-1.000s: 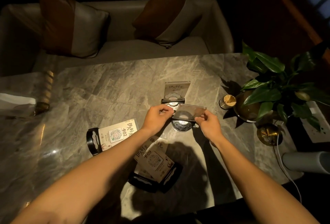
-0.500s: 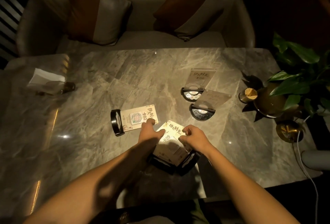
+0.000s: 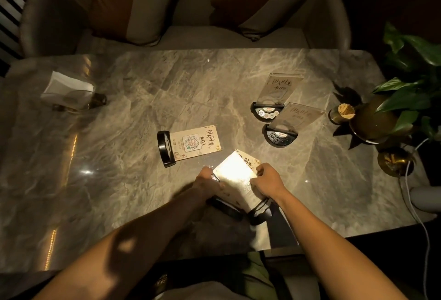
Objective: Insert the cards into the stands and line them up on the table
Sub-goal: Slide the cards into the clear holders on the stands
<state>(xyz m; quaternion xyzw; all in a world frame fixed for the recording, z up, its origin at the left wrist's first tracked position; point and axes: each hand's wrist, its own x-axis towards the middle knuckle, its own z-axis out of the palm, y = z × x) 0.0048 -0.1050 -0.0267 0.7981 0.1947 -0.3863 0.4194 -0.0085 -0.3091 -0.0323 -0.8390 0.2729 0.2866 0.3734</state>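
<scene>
Glaring under the lamp, the top card [image 3: 232,172] of the near stack is washing out almost wholly, so only a few characters at its far right corner are showing. Both hands are closing on this stack at the near middle of the marble table [image 3: 124,113]: the left hand [image 3: 207,181] is pinching its left edge, the right hand [image 3: 267,180] is gripping its right edge, fingers curled narrow around it. Under the wrists two dark stands [image 3: 259,213] are peeking out, mostly covered by the cards and deep in shadow; how many cards are lying there I cannot tell. The forearms are running off the bottom of the view.

Just left and farther, card 02 [image 3: 195,143] is lying flat with its black stand [image 3: 164,148] tipped on its side. Farther right, two clear cards are standing upright in round bases, the nearer one [image 3: 294,119] overlapping the base of the card 06 stand [image 3: 278,92]; the nearer print is too dim to read. A plant [image 3: 410,99] is crowding the right edge, partly cut off. A napkin holder [image 3: 69,92] is sitting far left. Beyond the table, a sofa [image 3: 233,34] with cushions is fading into darkness.
</scene>
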